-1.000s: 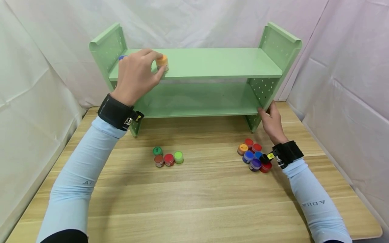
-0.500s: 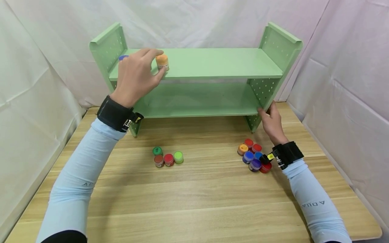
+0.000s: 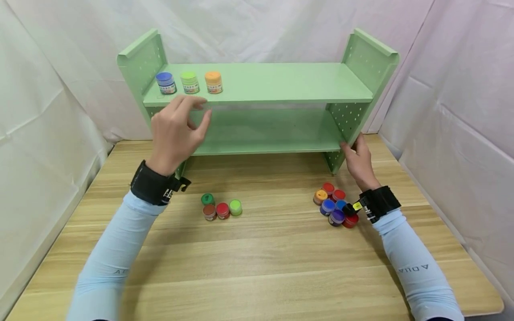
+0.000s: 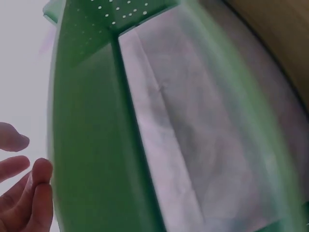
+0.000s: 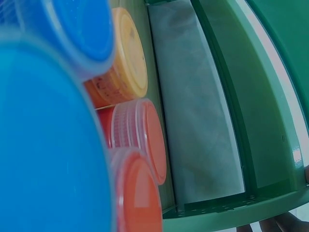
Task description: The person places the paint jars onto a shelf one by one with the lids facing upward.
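My left hand (image 3: 176,131) hangs in front of the green two-tier shelf (image 3: 281,82), thumb and fingers apart with nothing between them. Just beyond it, on the upper board, a blue-lidded jar (image 3: 166,84), a lime-lidded jar (image 3: 190,83) and an orange-lidded jar (image 3: 213,83) stand upright in a spaced row. My right hand (image 3: 360,165) grips the lower edge of the shelf's right side panel, thumb on the inner side and fingers outside. In the right wrist view, some fingertips (image 5: 285,222) show beyond the panel's edge.
On the wooden table (image 3: 257,267), a group of small jars with green, brown, red and lime lids (image 3: 222,211) stands left of centre. Several more jars, with red, orange, blue and purple lids (image 3: 336,217), cluster beside my right wrist. White cloth (image 3: 462,89) hangs around the table.
My left hand has let go of the orange-lidded jar and drawn back downward toward me, bringing the blue-lidded and lime-lidded jars into full sight. The right hand keeps its place on the shelf.
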`<state>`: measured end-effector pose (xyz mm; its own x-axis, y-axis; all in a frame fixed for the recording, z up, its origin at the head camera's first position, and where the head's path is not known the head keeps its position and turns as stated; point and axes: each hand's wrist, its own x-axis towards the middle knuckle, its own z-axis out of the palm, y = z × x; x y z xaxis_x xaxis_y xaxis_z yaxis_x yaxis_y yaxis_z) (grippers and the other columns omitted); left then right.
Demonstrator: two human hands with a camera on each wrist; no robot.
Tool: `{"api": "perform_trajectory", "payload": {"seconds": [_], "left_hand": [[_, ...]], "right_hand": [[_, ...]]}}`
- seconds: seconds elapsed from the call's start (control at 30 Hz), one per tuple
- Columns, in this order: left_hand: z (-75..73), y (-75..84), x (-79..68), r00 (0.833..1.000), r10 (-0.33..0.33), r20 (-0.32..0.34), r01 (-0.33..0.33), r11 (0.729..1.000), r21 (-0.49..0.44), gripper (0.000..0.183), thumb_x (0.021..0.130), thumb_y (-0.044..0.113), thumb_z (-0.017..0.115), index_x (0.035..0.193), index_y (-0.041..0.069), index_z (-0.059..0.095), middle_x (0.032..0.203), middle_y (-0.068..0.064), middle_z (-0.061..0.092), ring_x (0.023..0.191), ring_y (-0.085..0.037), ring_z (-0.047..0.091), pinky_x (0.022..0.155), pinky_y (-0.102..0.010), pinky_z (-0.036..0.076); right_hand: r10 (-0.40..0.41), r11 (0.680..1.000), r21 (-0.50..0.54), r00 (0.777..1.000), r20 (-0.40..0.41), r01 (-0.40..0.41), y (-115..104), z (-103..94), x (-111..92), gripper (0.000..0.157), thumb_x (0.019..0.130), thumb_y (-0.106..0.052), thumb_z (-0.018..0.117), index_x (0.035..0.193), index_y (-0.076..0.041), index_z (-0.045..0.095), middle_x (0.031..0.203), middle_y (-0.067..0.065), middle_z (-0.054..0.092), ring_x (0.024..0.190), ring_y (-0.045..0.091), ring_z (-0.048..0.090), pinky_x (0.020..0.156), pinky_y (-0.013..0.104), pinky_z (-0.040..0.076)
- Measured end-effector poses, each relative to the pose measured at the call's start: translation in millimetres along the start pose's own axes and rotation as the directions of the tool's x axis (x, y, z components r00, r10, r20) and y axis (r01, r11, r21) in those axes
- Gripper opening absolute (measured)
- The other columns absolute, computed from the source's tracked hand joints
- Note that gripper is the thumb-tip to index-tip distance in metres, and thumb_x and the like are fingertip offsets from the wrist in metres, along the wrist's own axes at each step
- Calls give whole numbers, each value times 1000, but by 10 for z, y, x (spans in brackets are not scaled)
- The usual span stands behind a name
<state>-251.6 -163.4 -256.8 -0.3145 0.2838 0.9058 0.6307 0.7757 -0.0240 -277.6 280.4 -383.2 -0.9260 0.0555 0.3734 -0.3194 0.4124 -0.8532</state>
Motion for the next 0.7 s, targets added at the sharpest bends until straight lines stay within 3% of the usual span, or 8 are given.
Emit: {"api": "perform_trajectory", "payload": {"seconds": [0.27,0.4,0.43,0.5,0.6,0.7], "left_hand": [[93,-60,-405,993,-13,118,28,992,-120,16,88,19,61,92,7,70,78,-1,66,47,-9,50,43,-26,35],[134,-87,-546,967,2,253,42,985,-168,12,87,19,60,89,11,69,75,3,65,51,-6,51,47,-25,39],[144,-87,-576,954,7,301,48,983,-177,11,87,19,60,88,12,69,75,5,65,53,-7,52,48,-25,39],[157,-82,-627,909,22,416,63,980,-190,10,87,21,62,88,14,69,75,7,65,57,-5,55,50,-24,42],[186,-85,-699,811,37,584,94,977,-192,12,88,24,62,90,16,70,76,10,65,63,-5,58,53,-25,44],[220,-106,-765,711,37,702,121,977,-175,14,88,25,61,94,17,71,78,12,65,66,-6,59,55,-27,46]], "right_hand": [[6,1000,-12,1000,6,-6,5,6,-6,55,101,-32,44,151,-26,23,137,10,42,113,18,40,89,41,38],[4,1000,-10,1000,4,-4,-3,4,-2,55,101,-32,44,151,-26,23,136,10,42,112,18,40,89,41,38],[4,1000,-10,1000,4,-4,-6,2,-3,55,101,-32,44,151,-26,23,136,10,42,112,18,40,89,41,38],[3,1000,-7,1000,3,-3,-11,-3,-5,55,101,-31,44,151,-26,23,136,11,42,112,19,40,89,42,38],[-1,1000,2,1000,4,1,-12,-7,-9,55,101,-30,43,152,-26,22,136,11,41,112,19,40,90,43,38],[-2,1000,6,1000,6,2,-1,-10,-15,55,101,-31,44,152,-26,22,137,11,41,113,19,40,91,43,37]]}}
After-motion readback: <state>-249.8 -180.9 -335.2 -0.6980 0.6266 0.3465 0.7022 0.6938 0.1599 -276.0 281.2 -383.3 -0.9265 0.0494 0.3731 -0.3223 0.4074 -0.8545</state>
